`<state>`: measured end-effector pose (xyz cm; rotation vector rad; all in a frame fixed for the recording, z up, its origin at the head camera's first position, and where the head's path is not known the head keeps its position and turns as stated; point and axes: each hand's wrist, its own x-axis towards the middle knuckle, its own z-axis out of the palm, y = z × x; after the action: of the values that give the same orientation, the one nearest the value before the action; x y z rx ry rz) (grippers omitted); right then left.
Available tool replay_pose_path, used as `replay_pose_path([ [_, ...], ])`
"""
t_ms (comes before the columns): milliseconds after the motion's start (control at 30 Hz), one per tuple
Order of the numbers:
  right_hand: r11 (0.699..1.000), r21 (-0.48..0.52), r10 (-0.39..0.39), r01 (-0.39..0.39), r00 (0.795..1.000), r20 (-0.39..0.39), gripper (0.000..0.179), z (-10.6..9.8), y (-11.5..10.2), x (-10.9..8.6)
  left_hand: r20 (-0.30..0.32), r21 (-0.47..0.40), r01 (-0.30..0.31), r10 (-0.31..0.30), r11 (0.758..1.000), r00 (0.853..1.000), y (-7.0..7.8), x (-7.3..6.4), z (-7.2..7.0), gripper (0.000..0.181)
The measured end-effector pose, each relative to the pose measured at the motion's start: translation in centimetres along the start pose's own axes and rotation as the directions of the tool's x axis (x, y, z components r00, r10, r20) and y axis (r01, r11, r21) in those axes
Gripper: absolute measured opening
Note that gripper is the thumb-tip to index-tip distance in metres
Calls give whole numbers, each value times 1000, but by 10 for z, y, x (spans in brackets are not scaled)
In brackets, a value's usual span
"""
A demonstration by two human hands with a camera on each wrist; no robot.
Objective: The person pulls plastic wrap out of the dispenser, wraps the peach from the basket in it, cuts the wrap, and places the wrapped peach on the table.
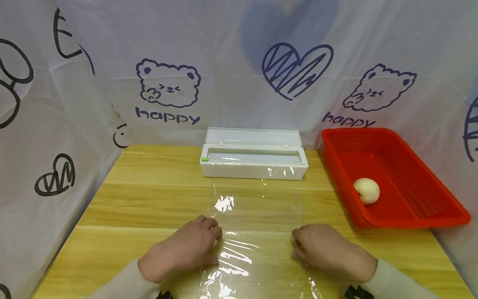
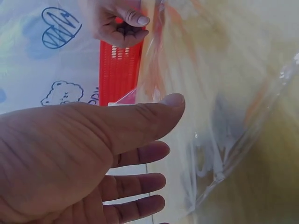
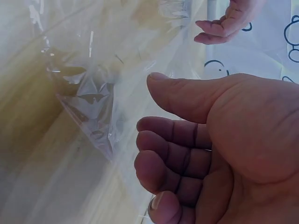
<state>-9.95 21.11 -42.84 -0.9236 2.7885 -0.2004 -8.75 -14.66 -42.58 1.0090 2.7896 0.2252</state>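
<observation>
One straight-fingered left hand [image 1: 192, 243] and a loosely curled right hand [image 1: 323, 245] flank film [image 1: 257, 249].

Toward the left edge of the table [image 1: 123, 199], we see a pale cream sleeve [image 1: 125, 284] ending at the left hand [image 1: 184, 248]; toward its right edge, a matching sleeve [image 1: 396, 280] meets the right hand [image 1: 328, 250]. By each wrist we notice a small black piece [image 1: 357, 292], partly cut off.
</observation>
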Motion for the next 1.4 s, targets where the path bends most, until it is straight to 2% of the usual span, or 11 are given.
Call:
replay_pose_path([
  [200, 1000, 6, -1, 1, 999, -37, 33, -2, 2, 6, -30, -38, 9, -10, 999, 1000, -4, 9, -1, 38],
  [433, 999, 29, 32, -31, 999, -33, 30, -6, 4, 11, -29, -95, 37, -40, 995, 999, -8, 17, 2, 42],
  [567, 1000, 15, 26, -25, 996, -89, 31, -11, 8, 14, -50, -130, 58, -64, 990, 997, -11, 23, 3, 41],
  [700, 999, 23, 37, -34, 988, -149, 33, -22, 16, 18, -100, -130, 46, -59, 990, 993, -12, 28, 4, 45],
  [867, 995, -11, 92, -97, 973, -212, 26, -43, 31, 20, -174, -93, 29, -45, 995, 984, -11, 34, 4, 64],
  [967, 988, -24, 140, -151, 959, -246, 13, -57, 39, 19, -201, -90, 36, -54, 995, 978, -11, 37, 4, 71],
  [1100, 977, -17, 201, -212, 948, -247, 7, -71, 48, 20, -204, -104, 51, -72, 993, 976, -11, 41, 4, 71],
  [1233, 966, -5, 249, -257, 938, -243, 9, -80, 57, 19, -201, -122, 60, -84, 991, 976, -12, 43, 5, 69],
  [1400, 940, 0, 330, -342, 906, -267, 15, -93, 69, 16, -189, -111, 62, -82, 992, 978, -12, 44, 8, 66],
])
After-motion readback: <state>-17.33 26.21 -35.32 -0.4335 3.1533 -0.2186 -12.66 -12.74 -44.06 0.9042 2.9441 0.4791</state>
